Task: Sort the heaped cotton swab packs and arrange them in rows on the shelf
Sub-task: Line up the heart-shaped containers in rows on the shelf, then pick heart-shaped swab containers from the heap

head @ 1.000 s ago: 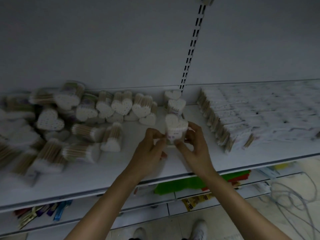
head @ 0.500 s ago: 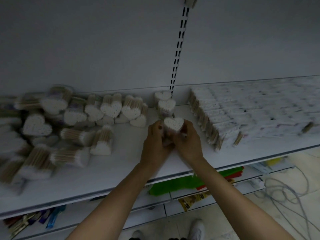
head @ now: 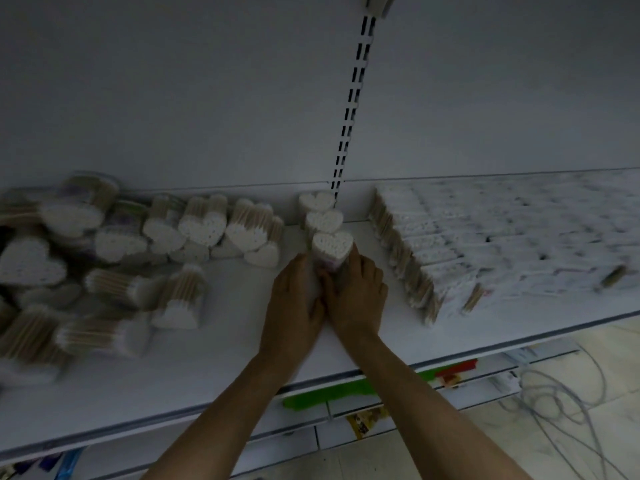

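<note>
A heart-shaped cotton swab pack (head: 332, 244) stands upright on the white shelf (head: 214, 362), third in a short row behind which two more heart packs (head: 323, 220) stand toward the back wall. My left hand (head: 294, 303) and my right hand (head: 356, 299) hold this front pack from either side, thumbs meeting low in front of it. A loose heap of heart packs (head: 104, 258) lies tumbled across the left half of the shelf, some on their sides, some with the heart face up.
Flat white swab packs (head: 485, 244) fill the shelf's right part in tight rows. A slotted upright (head: 349, 109) runs up the back wall. A lower shelf with green and red items (head: 349, 389) and loose cables (head: 561, 403) on the floor lie below.
Both hands carried the heart pack away from me and set it down behind the two standing packs' front, closing in around its base. The view shifted slightly.
</note>
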`<state>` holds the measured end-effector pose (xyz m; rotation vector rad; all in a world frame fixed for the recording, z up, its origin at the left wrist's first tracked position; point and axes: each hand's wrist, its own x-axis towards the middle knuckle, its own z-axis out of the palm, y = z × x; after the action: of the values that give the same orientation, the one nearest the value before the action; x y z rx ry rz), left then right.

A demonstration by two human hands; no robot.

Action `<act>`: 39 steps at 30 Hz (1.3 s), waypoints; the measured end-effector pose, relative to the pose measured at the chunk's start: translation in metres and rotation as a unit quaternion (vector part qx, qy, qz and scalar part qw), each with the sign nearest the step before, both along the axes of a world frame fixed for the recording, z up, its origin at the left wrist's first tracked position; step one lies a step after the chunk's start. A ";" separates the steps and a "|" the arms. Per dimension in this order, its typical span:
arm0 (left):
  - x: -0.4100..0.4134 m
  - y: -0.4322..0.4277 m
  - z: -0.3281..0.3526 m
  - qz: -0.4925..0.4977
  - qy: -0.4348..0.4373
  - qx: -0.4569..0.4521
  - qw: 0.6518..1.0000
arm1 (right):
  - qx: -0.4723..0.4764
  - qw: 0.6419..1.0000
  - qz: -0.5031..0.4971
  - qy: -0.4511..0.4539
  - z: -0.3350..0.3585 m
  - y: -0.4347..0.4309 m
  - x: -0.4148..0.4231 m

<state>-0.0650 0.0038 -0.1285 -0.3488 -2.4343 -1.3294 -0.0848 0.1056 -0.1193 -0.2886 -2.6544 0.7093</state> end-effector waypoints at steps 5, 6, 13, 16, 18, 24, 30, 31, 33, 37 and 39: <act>0.000 0.004 0.005 0.014 0.022 -0.007 1.000 | 0.012 1.000 0.009 -0.021 0.002 0.002 -0.001; 0.000 0.005 0.004 0.015 0.021 -0.008 1.000 | -0.002 0.999 0.012 -0.031 0.001 0.003 -0.002; 0.002 0.003 -0.010 0.024 0.023 -0.028 0.999 | -0.170 0.985 0.016 0.035 -0.003 0.006 0.008; 0.001 0.003 -0.005 0.038 0.020 -0.041 0.998 | -0.218 0.973 0.024 0.075 -0.001 0.007 0.010; -0.001 0.002 -0.006 0.051 0.028 -0.051 0.997 | -0.241 0.965 0.030 0.096 -0.001 0.005 0.010; 0.013 0.000 0.007 0.065 0.111 -0.100 0.987 | -0.217 0.953 0.081 0.194 0.003 0.000 0.020; 0.050 -0.074 0.018 0.139 0.221 -0.105 0.960 | -0.140 0.930 0.247 0.235 0.005 -0.020 0.038; 0.055 -0.095 0.017 0.162 0.230 -0.105 0.954 | -0.142 0.929 0.258 0.224 0.006 -0.034 0.043; 0.061 -0.131 0.015 0.211 0.216 -0.081 0.950 | -0.155 0.924 0.282 0.205 0.009 -0.069 0.048; 0.067 -0.153 0.009 0.254 0.124 0.045 0.958 | -0.193 0.913 0.354 0.056 0.016 -0.130 0.045; 0.068 -0.151 0.007 0.253 0.114 0.061 0.959 | -0.116 0.916 0.384 -0.016 0.008 -0.140 0.040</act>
<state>0.0032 -0.1473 -0.1212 0.1432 -2.0489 -1.1290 -0.0451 -0.0344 -0.1111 0.7399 -2.6755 1.2518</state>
